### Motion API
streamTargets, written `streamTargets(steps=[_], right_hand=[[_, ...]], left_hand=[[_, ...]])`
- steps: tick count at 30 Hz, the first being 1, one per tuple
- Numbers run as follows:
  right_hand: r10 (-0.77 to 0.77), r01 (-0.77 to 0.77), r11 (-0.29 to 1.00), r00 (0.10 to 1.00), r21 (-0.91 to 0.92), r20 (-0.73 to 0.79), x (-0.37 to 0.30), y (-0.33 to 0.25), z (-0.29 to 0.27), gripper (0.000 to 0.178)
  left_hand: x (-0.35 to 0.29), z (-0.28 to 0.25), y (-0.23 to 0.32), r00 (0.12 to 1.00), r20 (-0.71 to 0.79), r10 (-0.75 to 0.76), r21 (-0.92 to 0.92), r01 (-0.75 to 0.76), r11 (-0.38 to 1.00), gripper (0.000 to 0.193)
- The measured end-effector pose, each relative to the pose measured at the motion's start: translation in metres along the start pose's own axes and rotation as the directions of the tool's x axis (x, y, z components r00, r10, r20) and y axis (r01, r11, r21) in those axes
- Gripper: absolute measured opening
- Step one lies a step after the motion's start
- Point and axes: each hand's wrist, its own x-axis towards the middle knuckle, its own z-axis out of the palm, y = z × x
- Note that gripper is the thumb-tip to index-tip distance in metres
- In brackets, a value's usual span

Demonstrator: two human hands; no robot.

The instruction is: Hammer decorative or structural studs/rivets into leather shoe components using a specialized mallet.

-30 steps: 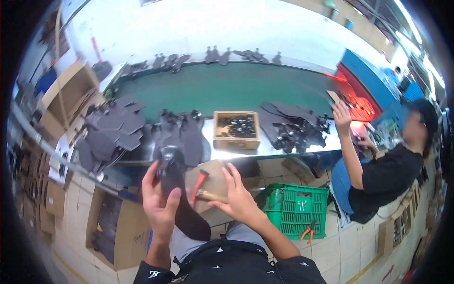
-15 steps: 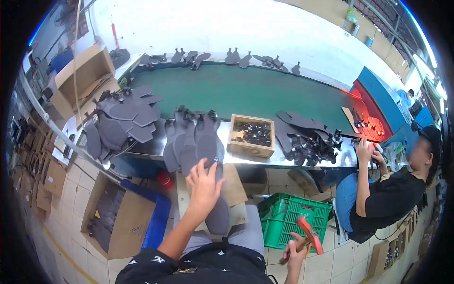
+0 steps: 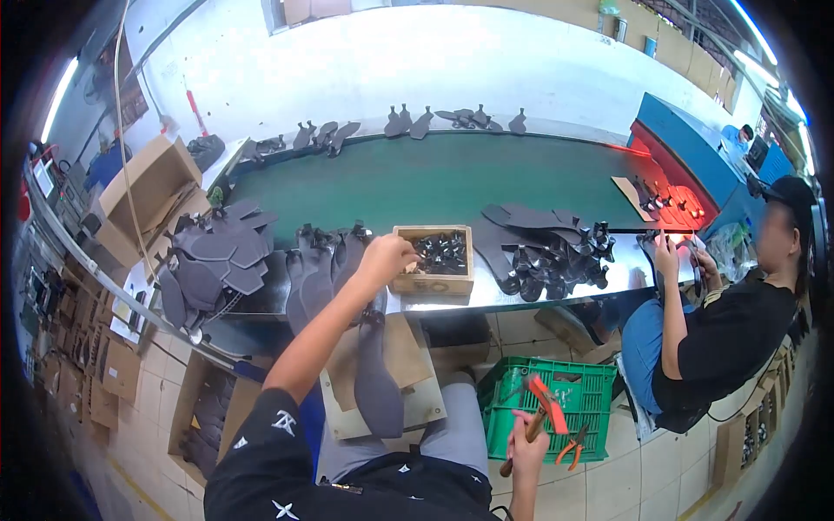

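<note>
My left hand (image 3: 388, 260) reaches to the left edge of a small wooden box (image 3: 434, 285), fingers pinched together; whatever is between them is too small to make out. Small shiny black pieces (image 3: 443, 250) fill the box. My right hand (image 3: 526, 445) grips a hammer (image 3: 546, 404) with a red head and wooden handle, held up in front of the green crate. Across my lap lies a pale board (image 3: 430, 412), and on it rests a dark grey shoe sole (image 3: 379, 386). Several more soles (image 3: 300, 282) lie on the bench edge, partly behind my left forearm.
Beyond the bench runs a green conveyor belt (image 3: 417, 169). Piled soles (image 3: 221, 252) lie left; soles with black straps (image 3: 552, 260) lie right of the box. Orange-handled pliers (image 3: 571, 450) are at the green crate (image 3: 499, 425). A person (image 3: 730, 326) works at the right.
My left hand has left the sole on my lap and moved up to the wooden box. The hammer in my right hand has shifted slightly left, and the view has turned somewhat.
</note>
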Motion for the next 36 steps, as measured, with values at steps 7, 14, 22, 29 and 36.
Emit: streamTargets(steps=[7,14,22,29,36], right_hand=[[-0.245,0.244,0.969,0.925,0.039,0.290,0.040,-0.110,0.082,0.021],[-0.200,0.178,0.979,0.750,0.099,0.631,0.025,-0.153,0.142,0.021],[-0.095,0.182,0.981,0.748,-0.065,0.656,0.000,-0.153,0.169,0.019],[-0.029,0.186,0.967,0.758,-0.174,0.651,0.002,-0.144,0.180,0.017],[-0.095,0.201,0.973,0.790,-0.110,0.606,0.045,-0.120,0.196,0.015]], left_hand=[[-0.075,-0.123,0.136,0.995,-0.013,0.102,-0.409,-0.098,0.907,0.015],[-0.123,-0.170,0.147,0.987,0.055,0.152,-0.361,-0.123,0.924,0.016],[-0.165,-0.187,0.141,0.985,0.032,0.171,-0.203,-0.161,0.966,0.018],[-0.170,-0.179,0.118,0.986,0.089,0.143,-0.125,-0.132,0.983,0.024],[-0.151,-0.040,0.023,0.923,-0.291,-0.251,-0.279,0.169,0.945,0.030]])
